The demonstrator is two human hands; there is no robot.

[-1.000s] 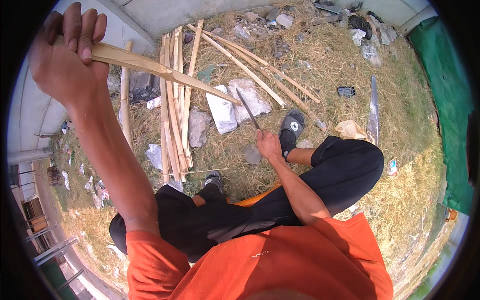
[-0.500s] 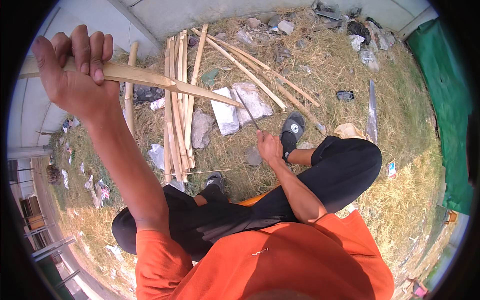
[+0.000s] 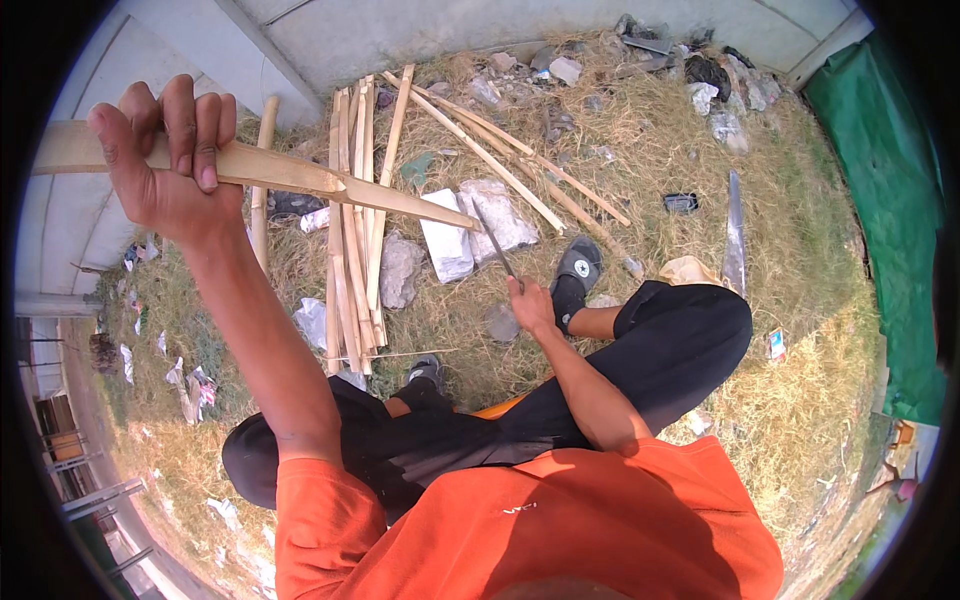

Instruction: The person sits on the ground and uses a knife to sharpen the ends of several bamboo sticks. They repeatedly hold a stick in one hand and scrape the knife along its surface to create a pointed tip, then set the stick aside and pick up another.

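Observation:
My left hand (image 3: 180,165), raised at the far left, is wrapped round a long split bamboo strip (image 3: 290,172). The strip slants rightward and narrows to a thin end above two pale stone blocks. Low in the middle, my right hand (image 3: 530,305) grips a knife (image 3: 493,238) whose narrow dark blade is seen nearly edge-on. Its tip lies close by the strip's thin end; whether the two touch I cannot tell. Below that end are the white block (image 3: 447,250) and a rougher pale stone (image 3: 510,222).
Several bamboo strips (image 3: 350,250) lie in a bundle, with more fanned out (image 3: 500,165) beyond the stones. A saw-like metal blade (image 3: 736,235) rests on dry grass at right. Rubble and litter (image 3: 700,80) line the grey wall; a green sheet (image 3: 875,200) hangs at right.
My left hand has shifted slightly right and down with the bamboo strip. The strip's thin end sits a little lower and further left, and the knife has moved slightly left too.

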